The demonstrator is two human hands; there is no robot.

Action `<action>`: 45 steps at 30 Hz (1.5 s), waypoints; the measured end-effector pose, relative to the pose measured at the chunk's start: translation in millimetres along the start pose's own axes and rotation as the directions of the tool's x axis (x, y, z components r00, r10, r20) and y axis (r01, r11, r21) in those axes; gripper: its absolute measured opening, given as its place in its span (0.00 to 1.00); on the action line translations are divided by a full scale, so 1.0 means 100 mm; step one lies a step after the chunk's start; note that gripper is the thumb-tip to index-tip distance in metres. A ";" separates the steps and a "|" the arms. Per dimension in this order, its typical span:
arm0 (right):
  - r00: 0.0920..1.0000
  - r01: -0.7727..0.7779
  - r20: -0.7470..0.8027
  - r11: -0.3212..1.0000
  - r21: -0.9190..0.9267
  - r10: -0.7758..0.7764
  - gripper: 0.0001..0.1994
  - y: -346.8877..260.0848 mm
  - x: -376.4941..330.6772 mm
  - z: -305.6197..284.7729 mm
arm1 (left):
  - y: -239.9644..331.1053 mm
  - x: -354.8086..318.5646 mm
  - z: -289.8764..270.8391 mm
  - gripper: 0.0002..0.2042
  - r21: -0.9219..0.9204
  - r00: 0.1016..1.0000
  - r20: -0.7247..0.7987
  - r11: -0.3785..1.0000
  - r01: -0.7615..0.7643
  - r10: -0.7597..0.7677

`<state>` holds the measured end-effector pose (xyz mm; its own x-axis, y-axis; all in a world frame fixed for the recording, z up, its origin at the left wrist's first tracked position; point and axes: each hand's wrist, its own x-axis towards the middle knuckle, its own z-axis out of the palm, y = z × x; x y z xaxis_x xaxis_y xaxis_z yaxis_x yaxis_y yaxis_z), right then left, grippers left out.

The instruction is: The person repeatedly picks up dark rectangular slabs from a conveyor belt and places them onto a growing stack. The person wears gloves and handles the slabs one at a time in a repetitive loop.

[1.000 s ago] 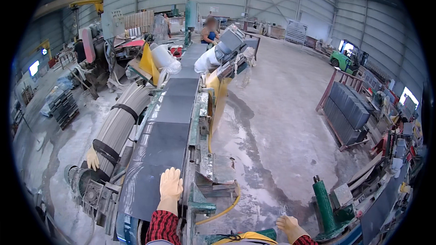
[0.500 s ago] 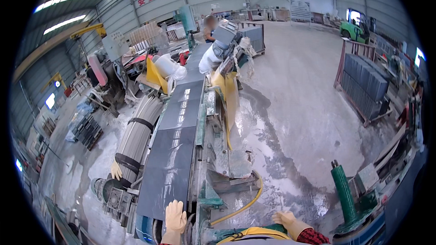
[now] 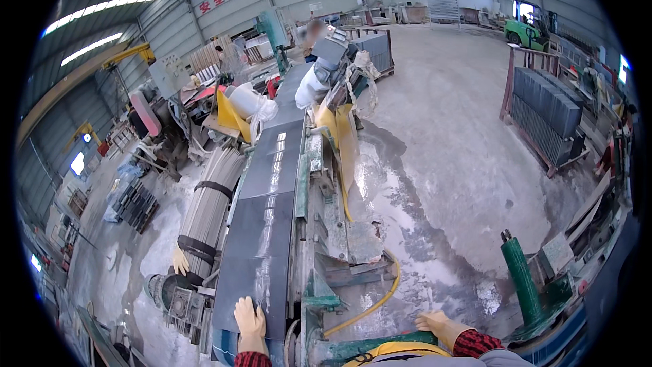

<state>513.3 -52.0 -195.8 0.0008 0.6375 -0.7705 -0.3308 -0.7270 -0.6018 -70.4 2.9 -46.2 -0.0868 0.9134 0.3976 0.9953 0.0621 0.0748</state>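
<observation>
Slab (image 3: 255, 251) lies on the conveyor (image 3: 225, 343), the left hand (image 3: 250, 321), fingers straight and unclenched, now back at its near end; the right hand (image 3: 440, 327), near the green beam (image 3: 363, 348), has an unreadable grip.

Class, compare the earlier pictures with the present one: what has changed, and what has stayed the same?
The left hand has drawn back toward the person, from farther up the near slab to its near end, then shifted slightly left. The head view has swung too. Nothing was visibly picked up. The right hand stays low beside the green bar; the slab shows no clear shift.
</observation>
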 end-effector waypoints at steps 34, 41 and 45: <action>0.976 -0.144 0.142 0.981 -0.127 0.162 0.17 -0.15 0.11 -0.25 | 0.81 0.37 -0.14 0.20 -0.045 0.980 -0.109 0.985 0.164 -0.168; 0.989 -0.069 0.113 0.978 -0.197 0.092 0.17 -0.16 -0.02 -0.17 | 0.78 0.31 -0.11 0.21 -0.095 0.978 -0.095 0.980 0.176 -0.185; 0.989 -0.095 0.099 0.982 -0.161 0.112 0.17 -0.14 0.02 -0.20 | 0.80 0.29 -0.15 0.21 -0.097 0.976 -0.089 0.977 0.192 -0.200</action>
<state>537.3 -45.6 -192.9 -0.1293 0.5741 -0.8085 -0.1734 -0.8159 -0.5516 6.0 28.4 -15.3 -0.2879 0.8432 0.4540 0.9512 0.1968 0.2376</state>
